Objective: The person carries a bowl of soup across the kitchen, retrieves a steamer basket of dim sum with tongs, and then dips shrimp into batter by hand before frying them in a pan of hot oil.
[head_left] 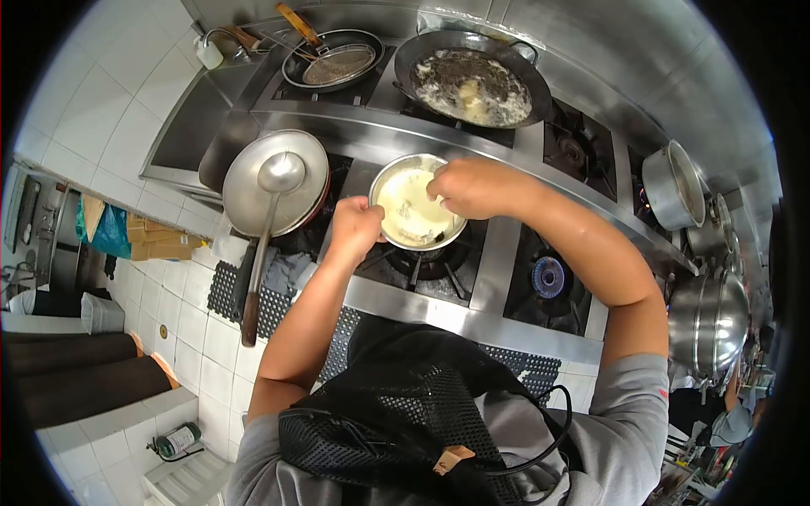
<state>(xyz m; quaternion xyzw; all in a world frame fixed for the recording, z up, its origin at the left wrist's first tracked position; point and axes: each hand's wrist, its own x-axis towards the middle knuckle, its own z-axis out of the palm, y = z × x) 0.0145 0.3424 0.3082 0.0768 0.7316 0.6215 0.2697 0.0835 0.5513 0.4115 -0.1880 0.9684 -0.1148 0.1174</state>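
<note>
A round metal bowl [411, 237] of pale yellow batter is held over the front middle burner. My left hand [358, 226] has its fingers closed on the bowl's left rim. At the right side of the bowl, my right hand [472, 187] is over the batter with its fingers pinched together and pointing down; what they hold, if anything, is hidden. Behind the bowl, a large black wok [407, 61] of bubbling oil sits on a back burner, with a pale yellow piece [474, 99] frying in it.
A steel pan [245, 181] with a ladle [281, 173] lies left of the bowl. A blue flame [548, 277] burns on the right front burner. Pots [672, 190] stand far right. A pan with strainers [339, 64] sits back left. Another person [732, 422] is at far right.
</note>
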